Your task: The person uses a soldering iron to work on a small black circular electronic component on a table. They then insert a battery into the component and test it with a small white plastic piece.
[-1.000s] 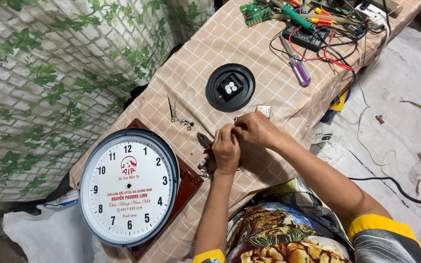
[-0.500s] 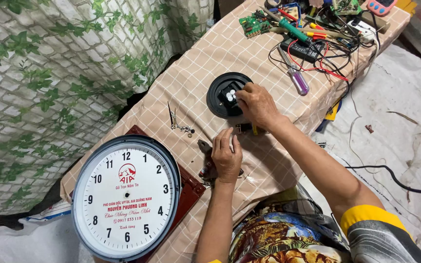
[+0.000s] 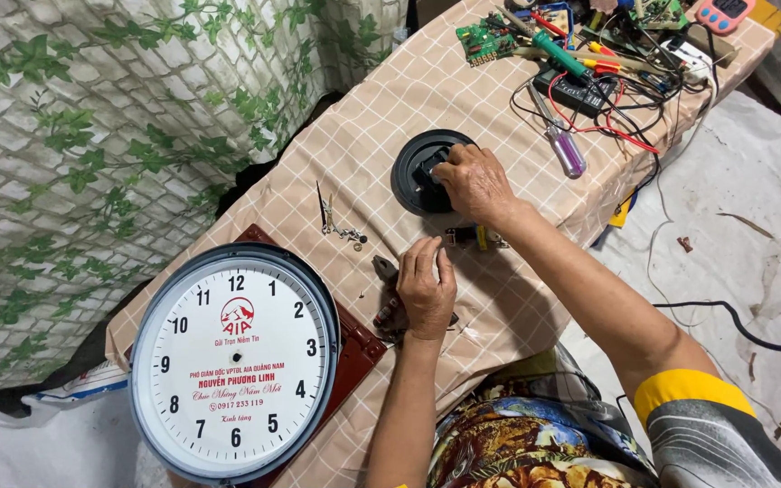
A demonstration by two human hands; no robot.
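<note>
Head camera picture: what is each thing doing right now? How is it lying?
Right hand: resting on the black round part.
Left hand: pressing down on pliers.
Wall clock: face up, lying flat.
Purple-handled screwdriver: lying loose on the table.

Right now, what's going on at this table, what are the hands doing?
A person sits at a table covered in checked cloth. The right hand rests on a round black disc, fingers over its centre. The left hand presses down on pliers beside a large white wall clock. A purple-handled screwdriver, circuit boards and wires lie at the far end.
</note>
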